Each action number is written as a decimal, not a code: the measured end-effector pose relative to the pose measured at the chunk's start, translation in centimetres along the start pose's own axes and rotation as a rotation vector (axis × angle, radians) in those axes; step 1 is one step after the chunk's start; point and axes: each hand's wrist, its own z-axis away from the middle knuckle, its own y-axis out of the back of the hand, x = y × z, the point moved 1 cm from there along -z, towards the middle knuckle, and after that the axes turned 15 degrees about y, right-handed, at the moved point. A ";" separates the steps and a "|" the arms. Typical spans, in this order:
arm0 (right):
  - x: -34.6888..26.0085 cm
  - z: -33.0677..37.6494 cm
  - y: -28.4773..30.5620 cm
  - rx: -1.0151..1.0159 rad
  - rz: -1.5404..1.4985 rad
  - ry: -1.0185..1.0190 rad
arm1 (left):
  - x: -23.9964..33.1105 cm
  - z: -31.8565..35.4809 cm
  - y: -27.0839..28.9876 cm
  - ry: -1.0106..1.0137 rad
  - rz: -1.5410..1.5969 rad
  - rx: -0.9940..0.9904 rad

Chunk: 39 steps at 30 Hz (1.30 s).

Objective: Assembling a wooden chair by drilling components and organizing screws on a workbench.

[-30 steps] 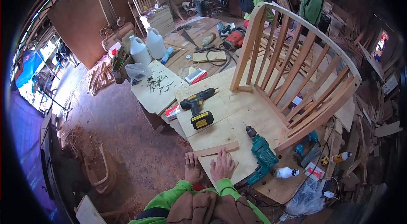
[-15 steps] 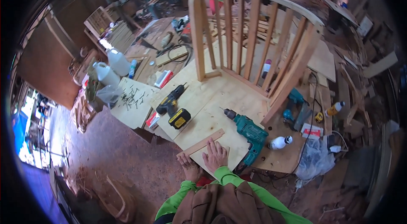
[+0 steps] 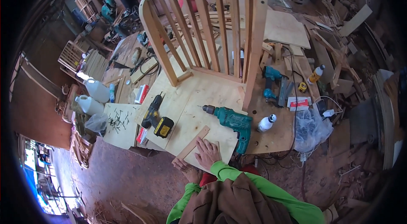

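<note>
A narrow flat wooden strip [image 3: 191, 142] lies slantwise on the pale board [image 3: 190, 102] in front of me. My left hand [image 3: 188, 170] is at the strip's near end by the board's edge, its fingers curled onto that end; the thumb is hidden. Flat on the board, my right hand [image 3: 207, 154] has its fingers spread, the tips against the strip's right side. Right of it rests a teal corded drill [image 3: 233, 123], beyond the strip a black-and-yellow cordless drill [image 3: 157, 118]. A slatted wooden backrest [image 3: 207, 33] stands upright at the board's far side.
Scattered screws [image 3: 118, 120] lie on a panel to the left, near white jugs [image 3: 90, 105]. On the right are a white bottle [image 3: 266, 122], a teal nail gun [image 3: 273, 85], a plastic bag [image 3: 311, 128] and a black cable [image 3: 294, 114]. Wood scraps fill the far right.
The whole view has turned, so the backrest and tools appear farther left and at another angle. Both hands keep nearly the same places on the strip and board.
</note>
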 end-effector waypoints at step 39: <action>-0.1 0.6 -1.1 0.054 0.036 0.002 | 0.4 -5.5 7.9 0.154 -0.185 -0.619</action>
